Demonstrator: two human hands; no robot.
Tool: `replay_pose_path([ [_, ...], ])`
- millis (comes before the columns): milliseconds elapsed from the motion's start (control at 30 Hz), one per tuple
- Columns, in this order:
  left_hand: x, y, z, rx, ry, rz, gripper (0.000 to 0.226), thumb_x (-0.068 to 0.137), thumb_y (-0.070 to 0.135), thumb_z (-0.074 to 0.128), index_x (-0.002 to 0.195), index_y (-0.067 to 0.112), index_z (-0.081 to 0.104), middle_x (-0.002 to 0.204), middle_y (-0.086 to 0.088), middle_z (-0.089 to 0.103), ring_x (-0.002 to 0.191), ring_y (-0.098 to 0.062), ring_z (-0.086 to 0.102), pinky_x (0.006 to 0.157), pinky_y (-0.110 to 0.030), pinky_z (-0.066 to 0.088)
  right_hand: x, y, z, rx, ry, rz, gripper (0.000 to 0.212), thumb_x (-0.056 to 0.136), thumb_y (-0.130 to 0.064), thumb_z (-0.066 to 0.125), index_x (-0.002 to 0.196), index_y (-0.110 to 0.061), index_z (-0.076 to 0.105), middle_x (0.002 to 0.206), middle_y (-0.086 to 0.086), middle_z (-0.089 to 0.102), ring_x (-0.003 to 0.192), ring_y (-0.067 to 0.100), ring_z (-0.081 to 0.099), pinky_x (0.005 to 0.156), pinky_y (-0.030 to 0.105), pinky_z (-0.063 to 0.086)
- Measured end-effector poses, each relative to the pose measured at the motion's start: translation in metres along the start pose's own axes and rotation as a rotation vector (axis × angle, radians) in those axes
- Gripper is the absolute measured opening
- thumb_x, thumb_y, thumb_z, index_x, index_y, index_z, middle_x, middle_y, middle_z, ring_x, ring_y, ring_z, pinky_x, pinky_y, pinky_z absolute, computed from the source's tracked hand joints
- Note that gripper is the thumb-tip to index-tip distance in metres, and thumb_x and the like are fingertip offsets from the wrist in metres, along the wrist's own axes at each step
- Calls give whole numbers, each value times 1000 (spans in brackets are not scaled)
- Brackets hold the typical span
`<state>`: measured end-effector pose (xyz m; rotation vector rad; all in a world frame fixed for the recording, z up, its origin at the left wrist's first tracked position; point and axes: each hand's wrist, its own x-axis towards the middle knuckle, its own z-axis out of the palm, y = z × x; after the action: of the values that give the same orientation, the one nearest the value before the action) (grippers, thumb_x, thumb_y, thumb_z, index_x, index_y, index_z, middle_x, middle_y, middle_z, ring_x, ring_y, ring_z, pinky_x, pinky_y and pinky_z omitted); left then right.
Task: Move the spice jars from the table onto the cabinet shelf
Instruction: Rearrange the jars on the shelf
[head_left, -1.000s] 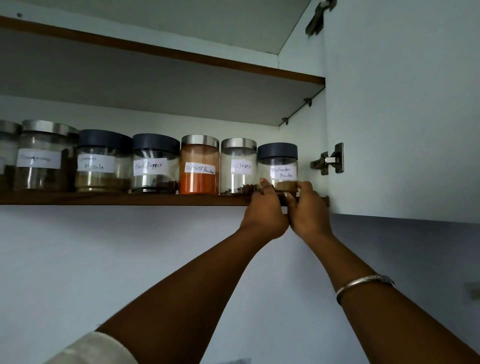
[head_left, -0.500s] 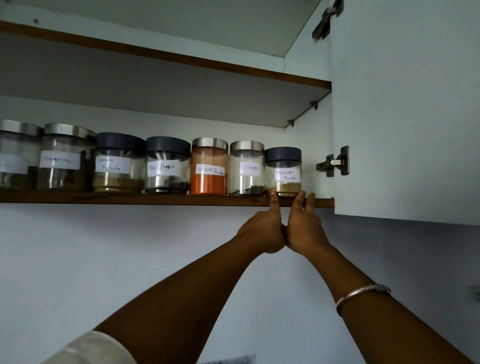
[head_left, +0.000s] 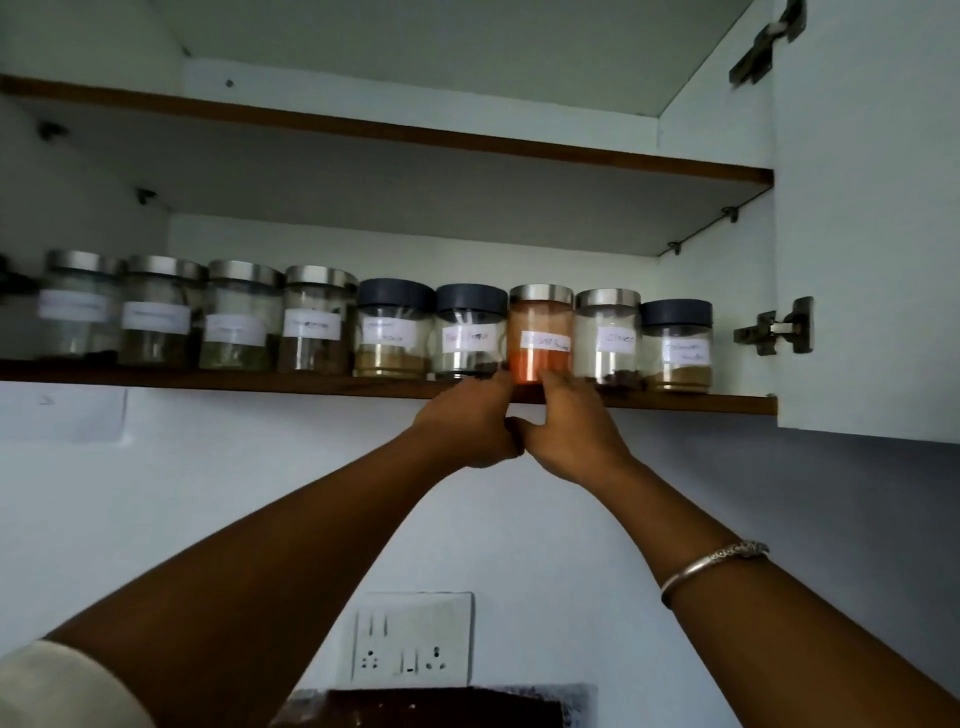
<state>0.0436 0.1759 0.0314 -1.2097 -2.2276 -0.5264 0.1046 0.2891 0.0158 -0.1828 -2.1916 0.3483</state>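
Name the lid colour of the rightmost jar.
The lid is dark blue-grey; head view shows it.

Nine jars (head_left: 540, 338) on the lower shelf, six steel lids (head_left: 241, 273), three dark lids (head_left: 470, 299), two hands (head_left: 467, 421), two shelves (head_left: 260, 382), two hinges (head_left: 774, 327), one bangle (head_left: 711, 564), one socket plate (head_left: 413, 639).

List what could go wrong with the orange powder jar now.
The orange powder jar stands near the front edge of the shelf; with left hand and right hand only at its base, it could tip forward.
It sits between the black pepper jar and cloves jar; shifting it may knock them.
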Motion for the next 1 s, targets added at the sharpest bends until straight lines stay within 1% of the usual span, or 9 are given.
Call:
replay_pose_path([
  [133,-33,-63,-41,84,18,-90,68,77,32,72,134,17,38,122,-7,58,105,-23,59,82,-37,53,-1,-65,31,64,-41,-107,58,82,-35,67,132,-18,45,134,3,52,125,24,46,101,41,44],
  [267,-67,-133,-87,114,73,-158,66,77,33,72,131,15,38,120,-9,59,105,-25,58,79,-33,51,7,-138,64,86,-83,-197,59,81,-36,68,132,-19,45,131,5,52,121,24,47,99,40,45],
  [400,-103,-205,-126,115,131,-237,61,77,32,72,127,16,40,117,-9,59,102,-26,58,75,-33,49,14,-204,98,96,-114,-240,61,80,-39,68,132,-20,44,130,6,52,118,25,49,97,42,46],
  [533,-129,-266,-159,78,213,-237,45,79,26,69,117,13,48,107,-10,63,90,-22,60,69,-31,50,22,-255,128,46,-107,-269,57,81,-41,65,130,-18,47,123,9,56,113,28,51,93,41,47],
  [600,-134,-288,-175,45,257,-230,48,79,24,71,120,11,50,107,-9,63,84,-16,56,64,-25,45,29,-273,136,22,-79,-289,53,82,-39,65,127,-16,49,121,12,58,110,31,53,91,40,47],
  [667,-133,-307,-193,50,284,-220,51,79,20,71,124,10,49,112,-11,61,88,-16,53,67,-25,41,39,-288,140,-31,-36,-307,51,84,-35,62,129,-14,48,125,14,55,114,33,51,94,41,45],
  [733,-126,-320,-209,90,300,-202,49,81,16,68,125,9,49,116,-13,59,97,-22,56,69,-25,40,52,-300,141,-56,13,-314,49,86,-29,60,131,-13,48,128,14,53,118,34,48,96,43,45],
  [867,-108,-338,-233,199,311,-186,50,86,14,61,132,7,45,128,-18,52,115,-31,50,85,-29,38,79,-320,143,-136,51,-307,49,89,-24,58,135,-9,44,134,15,47,123,32,44,98,39,40],
  [1000,-86,-340,-247,314,268,-166,43,91,15,54,132,1,46,132,-22,48,120,-34,47,96,-35,39,103,-333,142,-240,50,-345,53,88,-10,56,137,-5,39,140,17,40,125,34,43,100,39,40],
])
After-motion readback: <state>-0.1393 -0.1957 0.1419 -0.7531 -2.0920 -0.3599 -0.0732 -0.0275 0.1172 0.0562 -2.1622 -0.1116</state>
